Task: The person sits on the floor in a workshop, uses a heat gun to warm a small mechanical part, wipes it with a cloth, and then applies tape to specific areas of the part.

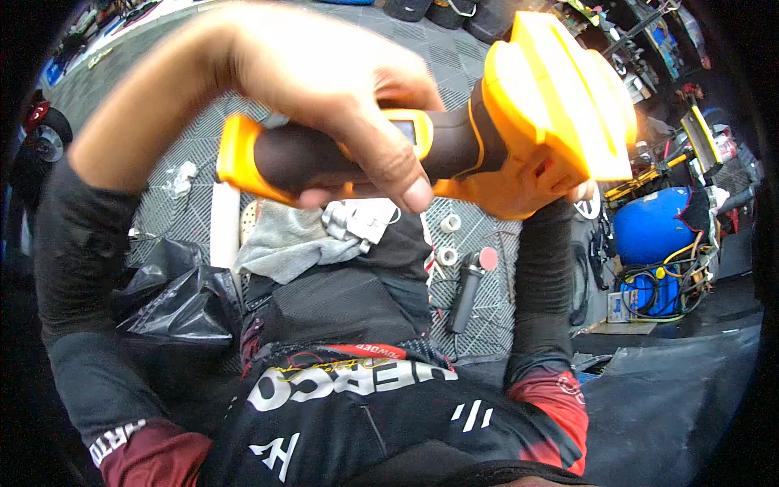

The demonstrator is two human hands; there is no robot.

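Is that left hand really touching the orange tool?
Touching: the head view shows the left hand gripping the orange tool, its thumb lying across the dark handle.

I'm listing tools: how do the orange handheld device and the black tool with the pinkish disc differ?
The orange handheld device has a small screen; the black tool has a pinkish disc at one end. The left hand holds up the orange handheld device; the black tool lies on the grey floor tiles. Both have a dark grip.

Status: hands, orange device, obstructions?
Left hand gripping orange device by its dark handle. Right hand mostly hidden behind device, grip unclear. Device raised; nothing visibly blocking it.
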